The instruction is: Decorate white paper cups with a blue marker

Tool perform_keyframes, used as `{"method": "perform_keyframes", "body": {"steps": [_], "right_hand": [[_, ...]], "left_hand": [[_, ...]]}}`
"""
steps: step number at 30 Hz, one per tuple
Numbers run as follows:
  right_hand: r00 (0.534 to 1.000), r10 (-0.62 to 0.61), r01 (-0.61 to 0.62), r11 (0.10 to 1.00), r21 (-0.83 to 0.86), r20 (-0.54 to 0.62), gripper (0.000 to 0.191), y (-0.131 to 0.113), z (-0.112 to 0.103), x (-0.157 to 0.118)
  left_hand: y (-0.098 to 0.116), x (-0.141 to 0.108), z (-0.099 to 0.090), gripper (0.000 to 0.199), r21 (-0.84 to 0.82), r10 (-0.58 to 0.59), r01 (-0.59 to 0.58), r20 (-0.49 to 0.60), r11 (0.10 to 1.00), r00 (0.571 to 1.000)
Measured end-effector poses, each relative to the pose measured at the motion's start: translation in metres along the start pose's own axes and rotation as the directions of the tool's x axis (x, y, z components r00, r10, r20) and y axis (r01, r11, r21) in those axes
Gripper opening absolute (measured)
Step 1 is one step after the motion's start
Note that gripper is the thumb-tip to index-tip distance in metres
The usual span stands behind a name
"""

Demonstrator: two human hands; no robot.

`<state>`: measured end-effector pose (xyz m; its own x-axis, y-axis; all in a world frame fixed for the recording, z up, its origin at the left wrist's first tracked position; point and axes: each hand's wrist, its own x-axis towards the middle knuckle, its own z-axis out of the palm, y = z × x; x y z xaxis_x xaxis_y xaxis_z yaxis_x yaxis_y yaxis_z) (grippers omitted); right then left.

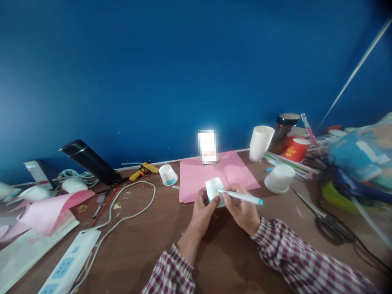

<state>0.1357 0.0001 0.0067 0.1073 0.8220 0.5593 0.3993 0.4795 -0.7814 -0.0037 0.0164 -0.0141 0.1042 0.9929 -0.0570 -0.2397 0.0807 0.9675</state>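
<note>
My left hand (pixel 204 208) is closed around the lower left side of a small white paper piece (pixel 213 185) with light blue marks on it. Whether this piece is a cut part of a cup, I cannot tell. In my right hand (pixel 241 208) is a white felt-tip pen (pixel 245 197) with a light blue end, pinched between thumb and fingers. Its tip meets the face of the white piece. Both hands are just in front of pink paper sheets (pixel 196 177) lying on the brown table (pixel 141 253).
Left of the sheets are a small cut cup (pixel 168 174), a yellow glue gun (pixel 143 171), a white cable and a power strip (pixel 67 261). On the right stand paper cups (pixel 261 143) and a jar (pixel 284 130), with black-handled scissors (pixel 333 228) nearer. A bright phone (pixel 208 146) leans against the blue wall.
</note>
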Motion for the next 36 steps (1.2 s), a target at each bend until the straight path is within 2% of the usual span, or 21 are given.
{"method": "perform_keyframes", "body": {"steps": [9,16,36], "right_hand": [[0.994,0.109,-0.105,0.986,0.131,-0.024,0.011,0.0052,0.0040,-0.0027],[0.997,0.076,-0.074,0.994,0.080,-0.024,0.012,0.0052,0.0026,-0.0020],[0.999,0.037,-0.037,0.999,-0.011,-0.032,0.011,0.0005,0.0002,0.0003]], "left_hand": [[-0.0036,0.0011,-0.0008,0.047,-0.010,0.013,-0.013,0.003,1.000,1.000],[-0.0008,0.0004,-0.0003,0.046,0.048,-0.001,0.000,0.010,0.999,1.000],[0.0024,-0.0010,0.0015,0.045,0.033,0.016,-0.016,0.013,0.999,1.000]]}}
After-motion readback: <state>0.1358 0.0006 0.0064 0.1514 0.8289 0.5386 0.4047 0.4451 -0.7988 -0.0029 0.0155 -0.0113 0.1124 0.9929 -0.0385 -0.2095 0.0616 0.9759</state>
